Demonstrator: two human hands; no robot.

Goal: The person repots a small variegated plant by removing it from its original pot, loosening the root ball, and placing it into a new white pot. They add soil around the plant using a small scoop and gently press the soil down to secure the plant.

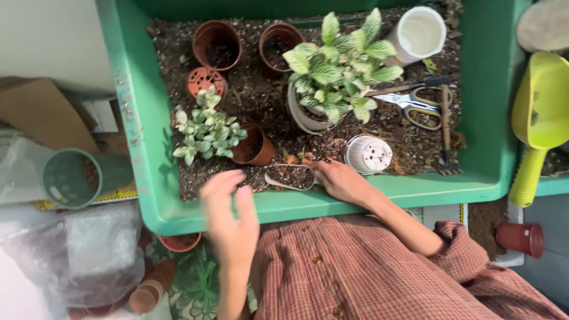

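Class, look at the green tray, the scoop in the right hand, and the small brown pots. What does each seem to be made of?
Green tray: probably plastic, smooth moulded rim, scuffed.
Scoop: pale, thin-walled, likely plastic; unclear.
Small brown pots: thin even rims, likely plastic in terracotta colour.
Right hand holds the scoop.

A green tray [148, 148] full of soil fills the middle of the view. The right hand [341, 181] has its grip on a clear scoop [290, 176] loaded with soil, lying on the soil by the near rim. The left hand [228, 207] hovers above that rim, fingers spread, holding nothing, just in front of a small brown pot [255, 148] and a little green plant [207, 131]. A white pot [368, 154] lies on its side just beside the right hand. Farther back stand a big leafy plant [338, 65], two empty brown pots, scissors [415, 104] and a small rake [447, 136]
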